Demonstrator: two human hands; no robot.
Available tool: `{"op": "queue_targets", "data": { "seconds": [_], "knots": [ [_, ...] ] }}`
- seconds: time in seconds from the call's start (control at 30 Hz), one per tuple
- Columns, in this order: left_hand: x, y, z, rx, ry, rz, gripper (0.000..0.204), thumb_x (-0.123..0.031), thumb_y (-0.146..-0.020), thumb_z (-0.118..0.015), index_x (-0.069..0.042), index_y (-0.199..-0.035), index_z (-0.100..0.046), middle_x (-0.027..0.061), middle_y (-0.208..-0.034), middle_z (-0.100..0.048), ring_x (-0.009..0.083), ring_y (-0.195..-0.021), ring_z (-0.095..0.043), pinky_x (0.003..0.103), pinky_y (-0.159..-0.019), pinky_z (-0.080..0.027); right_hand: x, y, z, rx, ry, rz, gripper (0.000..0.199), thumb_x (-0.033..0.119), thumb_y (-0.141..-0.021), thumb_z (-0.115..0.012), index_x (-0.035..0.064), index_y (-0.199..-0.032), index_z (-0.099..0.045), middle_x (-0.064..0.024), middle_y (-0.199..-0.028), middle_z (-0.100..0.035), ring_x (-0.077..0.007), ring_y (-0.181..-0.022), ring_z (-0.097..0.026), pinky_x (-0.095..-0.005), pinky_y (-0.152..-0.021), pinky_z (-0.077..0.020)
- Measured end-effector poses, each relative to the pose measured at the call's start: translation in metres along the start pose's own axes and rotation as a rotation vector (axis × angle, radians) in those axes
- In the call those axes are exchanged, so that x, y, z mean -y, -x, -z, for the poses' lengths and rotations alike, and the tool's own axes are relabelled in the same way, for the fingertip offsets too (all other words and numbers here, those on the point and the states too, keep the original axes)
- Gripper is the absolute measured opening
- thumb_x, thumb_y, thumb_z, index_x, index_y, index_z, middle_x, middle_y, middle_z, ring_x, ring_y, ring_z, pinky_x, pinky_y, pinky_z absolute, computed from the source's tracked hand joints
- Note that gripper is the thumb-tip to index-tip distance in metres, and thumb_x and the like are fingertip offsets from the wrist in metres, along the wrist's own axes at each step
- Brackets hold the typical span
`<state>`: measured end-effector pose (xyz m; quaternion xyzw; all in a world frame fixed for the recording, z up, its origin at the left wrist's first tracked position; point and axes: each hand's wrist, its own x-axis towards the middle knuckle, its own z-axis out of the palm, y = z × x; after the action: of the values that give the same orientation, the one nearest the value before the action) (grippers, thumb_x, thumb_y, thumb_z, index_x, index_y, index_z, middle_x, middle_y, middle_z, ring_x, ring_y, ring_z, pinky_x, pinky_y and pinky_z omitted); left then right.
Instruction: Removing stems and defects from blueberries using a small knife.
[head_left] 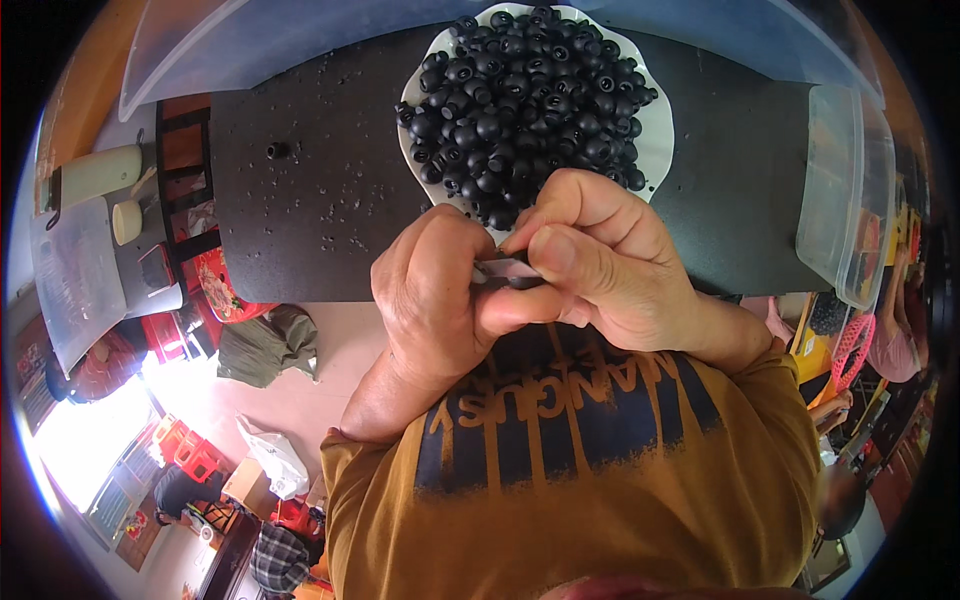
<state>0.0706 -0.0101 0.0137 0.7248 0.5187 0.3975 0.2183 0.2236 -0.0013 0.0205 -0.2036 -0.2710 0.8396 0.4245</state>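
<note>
In the head view, the left hand (432,285) grips a thin grey strip (506,268); the right hand (622,268) pinches a small black piece (525,283) beside it. The piece looks light, perhaps rubbery, best pinched by its sides. Beyond both hands, a white plate (660,145) bears rounded knobs (530,110).
</note>
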Motion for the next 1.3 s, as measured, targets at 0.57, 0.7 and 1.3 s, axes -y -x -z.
{"op": "queue_targets", "data": {
  "seconds": [0.57, 0.7, 1.3],
  "knots": [
    [0.006, 0.002, -0.008, -0.034, -0.116, -0.159, 0.056, -0.06, -0.074, -0.053, -0.007, -0.063, -0.041, 0.0047, -0.053, -0.038, 0.0225, -0.041, -0.042, 0.033, -0.035, -0.035, -0.001, 0.006, 0.003, -0.04, -0.009, -0.034, 0.014, 0.019, -0.093, -0.049, 0.0055, -0.09, -0.051, -0.0046, -0.079, -0.064, -0.0007, -0.061, -0.051, -0.0146, -0.05, -0.0344],
    [0.008, 0.001, -0.011, -0.046, -0.223, -0.23, 0.054, -0.059, -0.078, -0.05, -0.008, -0.061, -0.041, 0.004, -0.052, -0.038, 0.0218, -0.04, -0.041, 0.032, -0.035, -0.034, -0.005, 0.002, 0.009, -0.013, -0.054, -0.004, 0.014, 0.019, -0.093, -0.049, 0.0056, -0.09, -0.051, -0.005, -0.079, -0.064, -0.0007, -0.059, -0.049, -0.0149, -0.05, -0.0345],
    [0.0, 0.01, 0.026, 0.068, 0.019, 0.002, 0.047, -0.047, -0.074, -0.064, -0.003, -0.068, -0.049, 0.0087, -0.059, -0.049, 0.0284, -0.05, -0.05, 0.035, -0.044, -0.04, 0.134, -0.079, -0.082, -0.028, 0.815, 0.212, 0.062, 0.026, -0.092, -0.049, -0.0085, -0.132, -0.017, -0.0218, -0.113, -0.046, -0.0159, -0.081, -0.054, -0.0287, -0.075, -0.0479]
  ]
}}
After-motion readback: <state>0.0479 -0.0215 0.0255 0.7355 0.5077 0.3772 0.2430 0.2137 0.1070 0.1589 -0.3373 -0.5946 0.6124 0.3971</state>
